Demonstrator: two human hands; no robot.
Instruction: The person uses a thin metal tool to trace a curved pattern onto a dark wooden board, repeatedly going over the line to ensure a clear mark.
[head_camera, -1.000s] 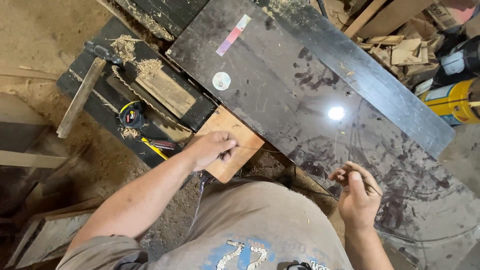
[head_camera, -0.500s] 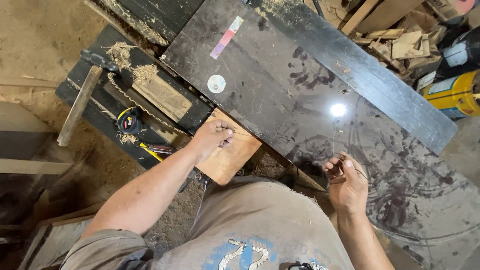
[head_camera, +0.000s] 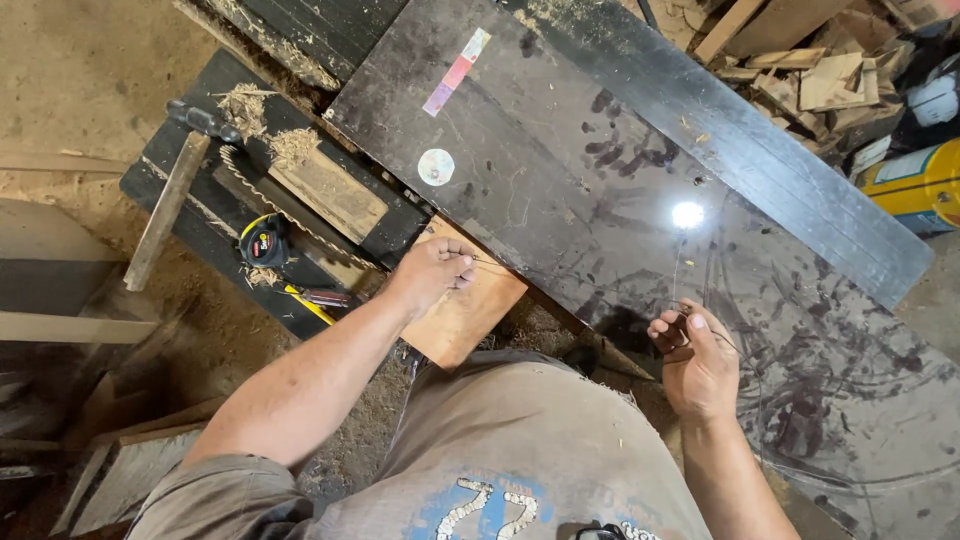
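My left hand (head_camera: 432, 272) rests on a small brown wooden block (head_camera: 470, 310) at the near edge of a large glossy black board (head_camera: 600, 170). Its fingertips pinch one end of a thin wire (head_camera: 560, 283). The wire runs right across the board's edge to my right hand (head_camera: 695, 352), which is closed around it with the thumb on top. Beyond that hand, more wire curls in loose loops over the board. The wire is very fine and hard to follow.
Left of the block, a black bench (head_camera: 200, 240) holds a hammer (head_camera: 170, 205), a saw blade (head_camera: 300, 225), a tape measure (head_camera: 265, 240), a yellow-handled tool (head_camera: 310, 298) and sawdust. Wood offcuts (head_camera: 820, 70) and a yellow container (head_camera: 920, 185) lie at the far right. Planks stand at the left.
My right hand has moved left and up to the board's near edge. My left hand shifted slightly toward the board on the block, pinching tighter.
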